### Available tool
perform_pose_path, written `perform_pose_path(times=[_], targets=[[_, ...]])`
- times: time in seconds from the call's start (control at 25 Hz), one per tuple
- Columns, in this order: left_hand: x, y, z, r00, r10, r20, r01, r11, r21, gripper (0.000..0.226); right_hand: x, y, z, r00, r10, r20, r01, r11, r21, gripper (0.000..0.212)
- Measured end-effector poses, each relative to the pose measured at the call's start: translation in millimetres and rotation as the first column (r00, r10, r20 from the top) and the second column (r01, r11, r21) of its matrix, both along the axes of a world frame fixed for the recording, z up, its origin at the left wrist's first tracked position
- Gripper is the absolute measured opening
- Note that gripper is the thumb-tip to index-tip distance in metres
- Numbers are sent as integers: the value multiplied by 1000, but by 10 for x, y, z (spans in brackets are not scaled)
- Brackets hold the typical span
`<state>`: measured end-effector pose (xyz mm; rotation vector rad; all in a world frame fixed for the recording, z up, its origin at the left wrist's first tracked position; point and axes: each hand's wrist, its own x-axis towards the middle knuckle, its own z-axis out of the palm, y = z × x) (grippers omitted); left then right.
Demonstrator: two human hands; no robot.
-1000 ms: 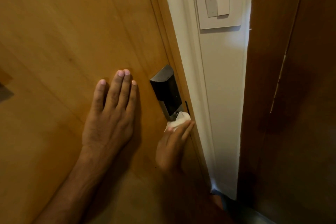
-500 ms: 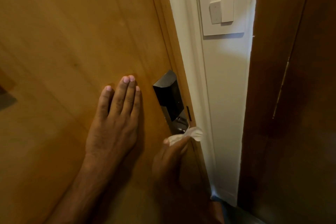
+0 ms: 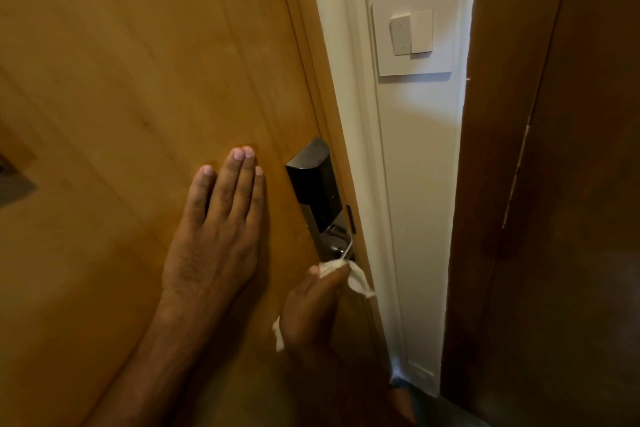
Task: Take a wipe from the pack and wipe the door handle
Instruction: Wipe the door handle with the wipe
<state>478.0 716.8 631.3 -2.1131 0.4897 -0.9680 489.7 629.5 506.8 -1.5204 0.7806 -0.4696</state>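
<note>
wiping step judged under way. the wipe (image 3: 356, 279) is best kept bunched and drawn fully around the door handle (image 3: 337, 246), low on the door (image 3: 138, 80). right hand (image 3: 311, 308) is clenched on the wipe just below the handle; left hand (image 3: 214, 236) is pressed flat, fingers together, bracing the door.

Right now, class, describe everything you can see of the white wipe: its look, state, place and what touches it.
The wipe is white, thin and crumpled, and looks like soft damp tissue. It is bunched in the right hand, which is closed around it. One loose end trails past the fingers to the right, over the door edge; another scrap pokes out on the hand's left side, near the wrist. It sits just under the metal lock plate on the wooden door; whether it touches the plate cannot be told.
</note>
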Motion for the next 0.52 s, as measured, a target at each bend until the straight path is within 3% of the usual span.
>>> perform_pose_path(times=[0.12,0.28,0.44,0.52], targets=[[-1,-4,-13,1000,-4,20,5,1000,-23,61,323,-406,93,998,24,-55,-34,984,-176,31],[-10,-14,3,999,-20,41,19,1000,23,62,353,-824,136,984,144,-103,-152,986,-76,33],[45,-45,-34,996,-71,46,74,996,-55,61,-224,-432,-312,939,325,-114,-332,942,-50,42],[55,-64,-21,997,-77,33,79,995,-67,61,-439,-464,-443,909,381,-167,-383,923,20,33]])
